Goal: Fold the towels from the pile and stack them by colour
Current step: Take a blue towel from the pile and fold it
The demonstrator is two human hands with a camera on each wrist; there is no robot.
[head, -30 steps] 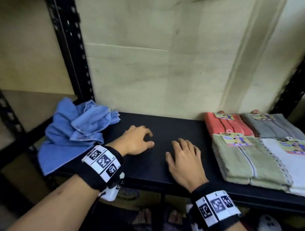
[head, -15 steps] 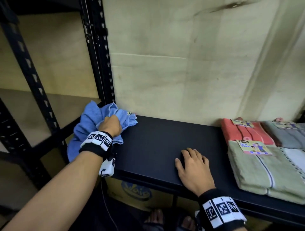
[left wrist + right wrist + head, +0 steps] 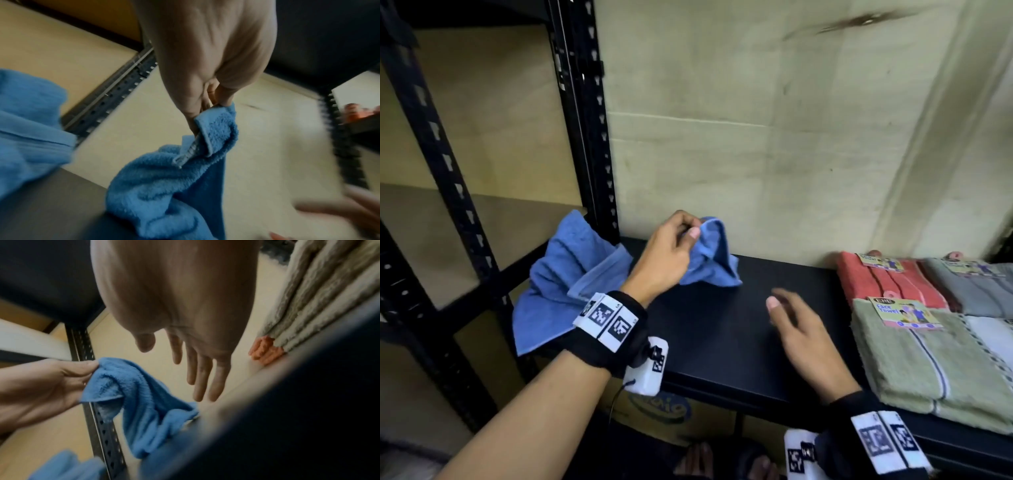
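Towels in green point(image 3: 928, 370) and white point(image 3: 993, 339) lie folded at the near right of the black shelf point(image 3: 722, 335). Beside them the right hand point(image 3: 804, 335) hovers over bare shelf, fingers straight and holding nothing. Farther left, the left hand point(image 3: 667, 253) pinches a corner of a blue towel point(image 3: 714, 260), lifted from the blue pile point(image 3: 565, 277). Coral point(image 3: 876, 284) and grey point(image 3: 976, 291) folded towels sit against the wall.

the head view looks forward and down over the black shelf point(image 3: 722, 329) from above. each wrist view looks along its own hand from very close, low over the shelf. all three share the blue towel point(image 3: 717, 253) point(image 3: 174, 186) point(image 3: 139, 402).
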